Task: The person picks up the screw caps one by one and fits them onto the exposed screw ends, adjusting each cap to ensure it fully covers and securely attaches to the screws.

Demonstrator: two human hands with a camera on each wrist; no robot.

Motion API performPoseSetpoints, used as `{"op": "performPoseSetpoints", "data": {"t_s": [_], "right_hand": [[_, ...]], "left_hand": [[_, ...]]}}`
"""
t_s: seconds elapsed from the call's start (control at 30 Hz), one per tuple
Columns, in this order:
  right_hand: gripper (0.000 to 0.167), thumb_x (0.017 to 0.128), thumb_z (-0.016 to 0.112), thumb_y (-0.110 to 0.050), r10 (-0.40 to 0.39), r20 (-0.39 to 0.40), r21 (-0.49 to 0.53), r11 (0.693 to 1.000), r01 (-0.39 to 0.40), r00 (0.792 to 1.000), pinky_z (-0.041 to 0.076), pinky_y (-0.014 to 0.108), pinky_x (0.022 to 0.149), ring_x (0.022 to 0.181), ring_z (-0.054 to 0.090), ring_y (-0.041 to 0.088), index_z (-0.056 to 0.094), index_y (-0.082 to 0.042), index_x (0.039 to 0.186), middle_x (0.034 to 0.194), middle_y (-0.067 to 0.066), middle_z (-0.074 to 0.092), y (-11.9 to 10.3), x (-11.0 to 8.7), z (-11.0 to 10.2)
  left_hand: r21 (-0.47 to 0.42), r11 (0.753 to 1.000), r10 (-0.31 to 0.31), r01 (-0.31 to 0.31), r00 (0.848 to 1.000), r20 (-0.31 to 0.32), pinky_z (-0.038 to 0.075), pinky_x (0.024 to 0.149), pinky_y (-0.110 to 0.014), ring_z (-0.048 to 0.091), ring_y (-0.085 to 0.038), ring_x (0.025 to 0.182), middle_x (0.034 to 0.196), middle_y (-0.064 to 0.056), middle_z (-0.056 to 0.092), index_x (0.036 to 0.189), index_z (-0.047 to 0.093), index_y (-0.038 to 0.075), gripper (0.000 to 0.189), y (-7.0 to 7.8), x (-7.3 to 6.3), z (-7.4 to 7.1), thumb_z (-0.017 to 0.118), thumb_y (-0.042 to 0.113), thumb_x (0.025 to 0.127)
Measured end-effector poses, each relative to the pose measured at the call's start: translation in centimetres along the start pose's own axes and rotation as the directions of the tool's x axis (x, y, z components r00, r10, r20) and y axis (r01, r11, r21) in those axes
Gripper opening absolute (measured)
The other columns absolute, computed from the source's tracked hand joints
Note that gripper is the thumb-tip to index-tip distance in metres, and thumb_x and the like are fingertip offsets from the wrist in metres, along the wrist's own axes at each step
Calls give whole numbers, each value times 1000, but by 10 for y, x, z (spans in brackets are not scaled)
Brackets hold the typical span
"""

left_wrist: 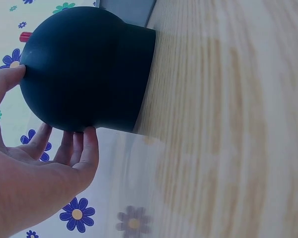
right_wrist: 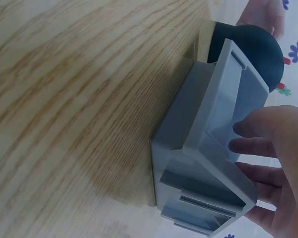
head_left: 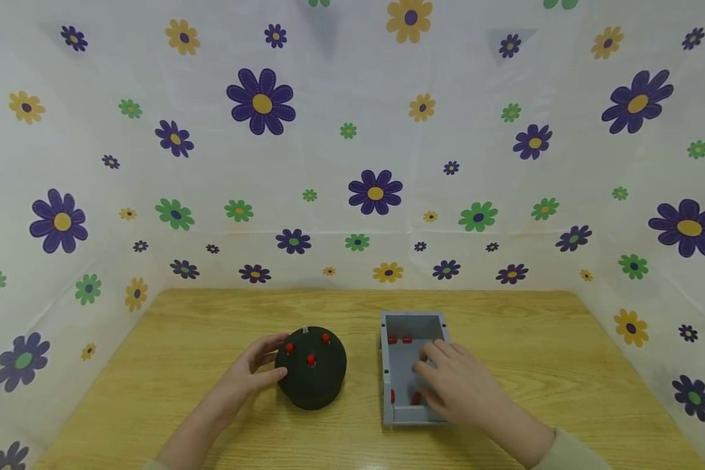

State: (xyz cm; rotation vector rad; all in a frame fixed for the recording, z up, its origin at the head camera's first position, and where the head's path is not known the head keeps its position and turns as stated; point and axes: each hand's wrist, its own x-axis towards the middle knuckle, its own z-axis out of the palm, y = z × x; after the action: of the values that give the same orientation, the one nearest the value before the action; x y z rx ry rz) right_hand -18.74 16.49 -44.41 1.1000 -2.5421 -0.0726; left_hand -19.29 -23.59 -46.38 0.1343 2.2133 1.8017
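Observation:
A dark green-black rounded body (head_left: 311, 385) on a narrower base stands on the table, left of centre. Several small red pegs (head_left: 311, 360) stick up from its top, and a small pale tip shows at its far rim. My left hand (head_left: 255, 367) holds its left side, thumb and fingertips spread against the curved wall (left_wrist: 79, 74). To the right stands a grey plastic bin (head_left: 396, 416) with several loose red pieces (head_left: 416, 397) inside. Over its right side reaches my right hand (head_left: 455, 382), fingers loosely bent and dipping in; I see nothing between them (right_wrist: 275, 158).
The wooden table (head_left: 352, 444) carries the rounded body and the bin, with a gap between them. A white flower-printed cloth (head_left: 329, 156) hangs behind and along both sides.

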Motion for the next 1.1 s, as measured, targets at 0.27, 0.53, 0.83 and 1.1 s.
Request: {"op": "performPoseSetpoints", "data": {"t_s": [0.27,0.53,0.83,1.1], "right_hand": [[30,83,91,-29,-17,-6,-4,1000,17,1000,55,34,82,96,59,18,75,-17,107,109,0,67,3,0,4],[25,83,91,-21,-40,4,-31,999,40,999,54,32,78,95,60,17,76,-19,103,105,-1,67,4,3,6],[17,88,86,-15,-83,63,-45,995,86,995,54,30,79,95,61,16,78,-19,103,105,-2,69,2,8,3],[15,93,82,-16,-168,114,-35,984,173,979,55,31,82,101,65,17,78,-21,107,110,-1,72,4,13,3]], "left_hand": [[-2,1000,7,-7,1000,15,42,119,-60,34,-45,153,168,-22,36,164,35,7,72,1,3,-2,70,17,102],[7,1000,24,-24,1000,13,42,120,-59,34,-45,153,168,-22,36,164,35,6,72,1,3,-2,70,17,102],[14,1000,23,-23,1000,10,43,119,-58,35,-46,153,167,-24,37,163,35,5,72,1,3,-2,70,16,101],[12,1000,7,-7,1000,8,43,119,-57,35,-45,153,168,-23,37,163,35,5,71,0,2,-1,70,16,102]]}}
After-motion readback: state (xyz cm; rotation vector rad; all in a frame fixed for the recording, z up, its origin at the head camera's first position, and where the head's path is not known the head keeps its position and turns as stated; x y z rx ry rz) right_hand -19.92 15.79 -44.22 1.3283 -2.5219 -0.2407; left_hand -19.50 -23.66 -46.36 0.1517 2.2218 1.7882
